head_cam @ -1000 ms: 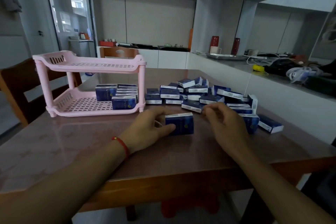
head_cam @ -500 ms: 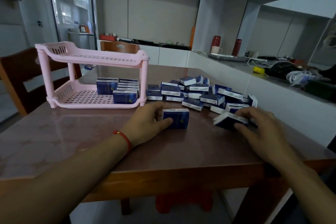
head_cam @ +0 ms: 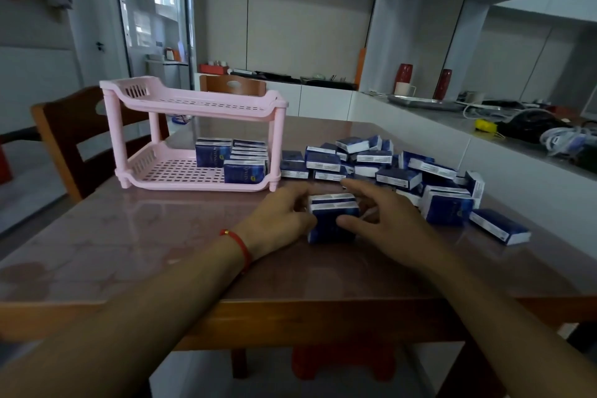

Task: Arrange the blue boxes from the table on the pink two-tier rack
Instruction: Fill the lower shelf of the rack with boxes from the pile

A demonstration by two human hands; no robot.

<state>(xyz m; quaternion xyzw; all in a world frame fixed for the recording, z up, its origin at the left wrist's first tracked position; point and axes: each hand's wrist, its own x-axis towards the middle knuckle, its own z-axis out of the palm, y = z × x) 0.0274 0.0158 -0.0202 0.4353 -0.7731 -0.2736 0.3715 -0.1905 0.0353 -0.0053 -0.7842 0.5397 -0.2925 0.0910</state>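
Note:
The pink two-tier rack (head_cam: 193, 103) stands on the table at the left. Its top tier is bare; the lower tier holds several blue boxes (head_cam: 232, 160) at its right end. A heap of blue boxes (head_cam: 387, 168) lies on the table to the right of the rack. In front of the heap, two blue boxes (head_cam: 332, 216) stand upright together. My left hand (head_cam: 284, 220) presses them from the left and my right hand (head_cam: 384, 220) from the right, thumb on the front face.
The brown table (head_cam: 129, 252) has a front edge close to me. A wooden chair (head_cam: 74, 136) stands behind the rack on the left, another chair (head_cam: 232, 86) at the far side. A white counter (head_cam: 452, 119) with clutter runs along the right.
My right hand picked a box from the heap's right side and brought it left against the box held by my left hand. Both hands now clasp the pair.

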